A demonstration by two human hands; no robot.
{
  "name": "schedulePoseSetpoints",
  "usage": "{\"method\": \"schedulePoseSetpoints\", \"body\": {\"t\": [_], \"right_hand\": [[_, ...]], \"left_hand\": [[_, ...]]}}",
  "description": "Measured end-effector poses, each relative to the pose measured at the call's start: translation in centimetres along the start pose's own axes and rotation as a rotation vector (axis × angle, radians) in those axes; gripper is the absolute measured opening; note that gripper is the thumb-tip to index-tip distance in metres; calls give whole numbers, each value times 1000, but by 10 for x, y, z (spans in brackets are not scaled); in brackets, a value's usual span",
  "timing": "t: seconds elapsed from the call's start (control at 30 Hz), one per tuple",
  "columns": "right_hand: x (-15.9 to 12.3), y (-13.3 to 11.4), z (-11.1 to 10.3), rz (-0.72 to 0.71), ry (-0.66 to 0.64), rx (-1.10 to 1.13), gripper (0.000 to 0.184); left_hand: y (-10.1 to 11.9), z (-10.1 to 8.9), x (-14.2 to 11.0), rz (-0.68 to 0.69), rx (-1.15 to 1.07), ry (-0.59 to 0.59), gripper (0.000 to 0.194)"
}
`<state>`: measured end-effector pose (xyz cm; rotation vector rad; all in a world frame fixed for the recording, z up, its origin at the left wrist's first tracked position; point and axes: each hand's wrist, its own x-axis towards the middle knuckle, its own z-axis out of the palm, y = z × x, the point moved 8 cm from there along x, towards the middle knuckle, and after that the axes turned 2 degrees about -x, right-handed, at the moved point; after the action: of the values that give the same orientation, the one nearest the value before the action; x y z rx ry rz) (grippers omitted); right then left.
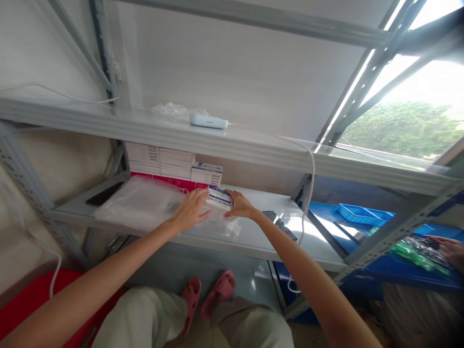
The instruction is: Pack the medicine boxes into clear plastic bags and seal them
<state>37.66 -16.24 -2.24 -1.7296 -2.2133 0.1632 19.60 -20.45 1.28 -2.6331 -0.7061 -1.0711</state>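
Note:
A small stack of white cartons point(219, 199) with blue bands and printed labels sits between my two hands over the lower shelf. My right hand point(239, 204) grips its right side, fingers at the back and thumb at the front. At the left side, my left hand point(192, 209) has its fingers curved against the cartons and its thumb across the near side. Behind them, more stacked white cartons point(176, 162) stand on a red box point(188, 184). Clear plastic bags point(139, 203) lie to the left, partly under my left hand.
A dark phone-like slab point(105, 194) lies at the shelf's left. Another dark flat object point(281, 224) lies right. A pale blue device point(208, 121) with a white cable point(312, 179) rests on the upper shelf point(145, 126). Another person's hand point(451, 249) is near blue trays point(366, 215).

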Motion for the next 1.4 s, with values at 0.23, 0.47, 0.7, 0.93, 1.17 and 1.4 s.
{"method": "schedulePoseSetpoints", "body": {"t": [0.23, 0.47, 0.7, 0.93, 1.17, 1.4], "right_hand": [[16, -5, 28, 21, -69, 18, 104], [-6, 57, 32, 235, 12, 565, 85], [-20, 88, 65, 705, -31, 788, 30], [-25, 80, 81, 807, 51, 837, 21], [-17, 89, 76, 830, 66, 877, 15], [-21, 74, 83, 801, 82, 1075, 27]], "left_hand": [[-38, 88, 34, -86, -103, -659, 104], [-56, 114, 14, -218, -211, -669, 98], [-68, 119, 0, -273, -273, -684, 100], [-106, 100, 1, -587, -546, -421, 40], [-142, 106, -26, -835, -628, -542, 22], [-124, 116, -32, -939, -800, -525, 40]]}}
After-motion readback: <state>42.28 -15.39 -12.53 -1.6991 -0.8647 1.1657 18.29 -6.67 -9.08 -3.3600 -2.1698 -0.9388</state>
